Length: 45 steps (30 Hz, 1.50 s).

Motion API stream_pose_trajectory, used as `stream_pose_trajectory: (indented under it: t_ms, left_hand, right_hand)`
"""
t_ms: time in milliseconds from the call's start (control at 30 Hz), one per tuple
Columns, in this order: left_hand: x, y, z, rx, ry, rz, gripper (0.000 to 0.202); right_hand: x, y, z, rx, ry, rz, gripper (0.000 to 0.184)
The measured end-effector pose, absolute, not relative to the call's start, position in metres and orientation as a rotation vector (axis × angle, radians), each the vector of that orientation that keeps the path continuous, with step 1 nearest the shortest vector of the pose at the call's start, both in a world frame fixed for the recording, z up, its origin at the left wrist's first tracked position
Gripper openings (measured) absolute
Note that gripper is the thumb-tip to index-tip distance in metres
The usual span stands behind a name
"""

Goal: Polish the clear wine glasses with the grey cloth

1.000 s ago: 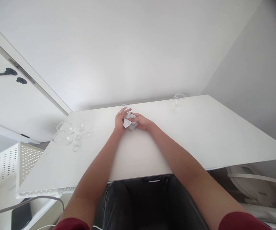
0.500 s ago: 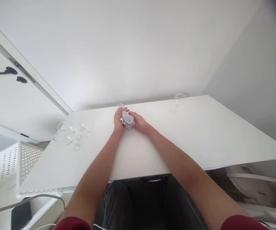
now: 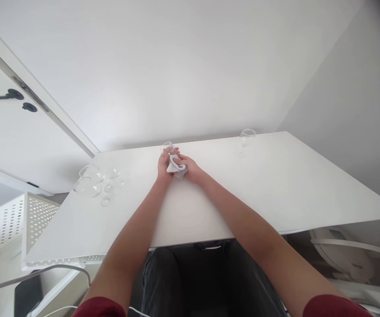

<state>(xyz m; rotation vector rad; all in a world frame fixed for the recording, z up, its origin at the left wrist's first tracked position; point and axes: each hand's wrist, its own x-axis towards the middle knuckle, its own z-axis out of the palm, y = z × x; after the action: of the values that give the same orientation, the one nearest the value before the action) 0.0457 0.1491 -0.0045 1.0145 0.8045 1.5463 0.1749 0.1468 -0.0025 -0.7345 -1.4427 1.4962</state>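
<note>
Near the far edge of the white table (image 3: 190,215), my left hand (image 3: 165,166) is closed around a clear wine glass (image 3: 168,145), whose bowl and rim show above the fingers. My right hand (image 3: 191,169) presses a crumpled light grey cloth (image 3: 176,165) against the lower part of this glass. The stem and foot are hidden by the cloth and the hands. To the left, several clear wine glasses (image 3: 91,187) stand close together. One more wine glass (image 3: 247,137) stands alone at the right, by the far edge.
A white wall (image 3: 190,75) rises behind the table. A door with a black handle (image 3: 7,95) is at the left. White perforated shelving (image 3: 40,215) adjoins the table's left end, with a grey cable (image 3: 45,270) in front. A pale bag-like object (image 3: 338,255) is below right.
The cloth has turned and refolded in my right hand, and a little more of the glass's bowl shows above my left fingers. The other glasses stay where they were.
</note>
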Motion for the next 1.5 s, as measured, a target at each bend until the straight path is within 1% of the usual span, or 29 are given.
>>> stream_pose_trajectory:
  t_ms: [33, 67, 100, 133, 267, 300, 367, 400, 467, 633, 700, 733, 867, 933, 1000, 1133, 1300, 1500]
  left_hand:
    - [0.045, 0.149, -0.004, 1.006, 0.817, 1.518, 0.072]
    - [0.045, 0.149, -0.004, 1.005, 0.821, 1.492, 0.073]
    - [0.046, 0.149, -0.004, 1.009, 0.813, 1.481, 0.073]
    - [0.046, 0.149, -0.004, 1.014, 0.798, 1.490, 0.071]
    - [0.047, 0.153, -0.009, 1.045, 0.750, 1.574, 0.059]
    - [0.047, 0.154, -0.010, 1.043, 0.753, 1.578, 0.057]
    - [0.046, 0.156, -0.013, 1.022, 0.778, 1.572, 0.056]
    - [0.046, 0.157, -0.014, 1.009, 0.791, 1.566, 0.055]
    - [0.045, 0.158, -0.014, 0.983, 0.798, 1.558, 0.052]
    - [0.046, 0.157, -0.012, 0.963, 0.714, 1.510, 0.052]
    - [0.046, 0.158, -0.013, 0.996, 0.704, 1.526, 0.052]
    - [0.046, 0.158, -0.014, 1.013, 0.707, 1.549, 0.052]
    - [0.042, 0.162, -0.018, 1.032, 0.757, 1.660, 0.062]
    - [0.041, 0.163, -0.019, 1.024, 0.778, 1.716, 0.068]
    - [0.041, 0.163, -0.019, 1.059, 0.752, 1.761, 0.073]
    - [0.045, 0.160, -0.017, 1.221, 0.686, 1.765, 0.080]
    - [0.050, 0.152, -0.012, 1.350, 0.718, 1.687, 0.078]
    - [0.052, 0.149, -0.012, 1.442, 0.774, 1.685, 0.072]
  right_hand:
    - [0.176, 0.147, -0.002, -0.641, -1.394, 1.647, 0.038]
    - [0.177, 0.147, -0.001, -0.589, -1.372, 1.725, 0.039]
    - [0.177, 0.146, -0.001, -0.599, -1.383, 1.706, 0.039]
    - [0.177, 0.146, -0.002, -0.668, -1.422, 1.595, 0.037]
    - [0.176, 0.146, -0.005, -1.097, -1.685, 0.842, 0.025]
    - [0.176, 0.147, -0.006, -1.167, -1.748, 0.729, 0.022]
    - [0.178, 0.147, -0.005, -1.235, -1.830, 0.651, 0.018]
    - [0.179, 0.148, -0.005, -1.234, -1.839, 0.666, 0.019]
    - [0.183, 0.149, -0.003, -1.158, -1.794, 0.784, 0.026]
    - [0.188, 0.156, -0.003, -0.850, -1.368, 1.456, 0.047]
    - [0.189, 0.162, -0.008, -0.825, -1.204, 1.549, 0.051]
    - [0.190, 0.166, -0.011, -0.845, -1.121, 1.510, 0.052]
    - [0.197, 0.185, -0.022, -0.992, -0.721, 1.156, 0.051]
    - [0.200, 0.191, -0.026, -1.002, -0.599, 1.101, 0.050]
    - [0.199, 0.192, -0.028, -0.949, -0.617, 1.178, 0.049]
    - [0.191, 0.188, -0.031, -0.859, -0.847, 1.325, 0.047]
    - [0.196, 0.188, -0.033, -0.927, -1.043, 1.193, 0.042]
    - [0.204, 0.186, -0.033, -1.163, -0.987, 0.937, 0.038]
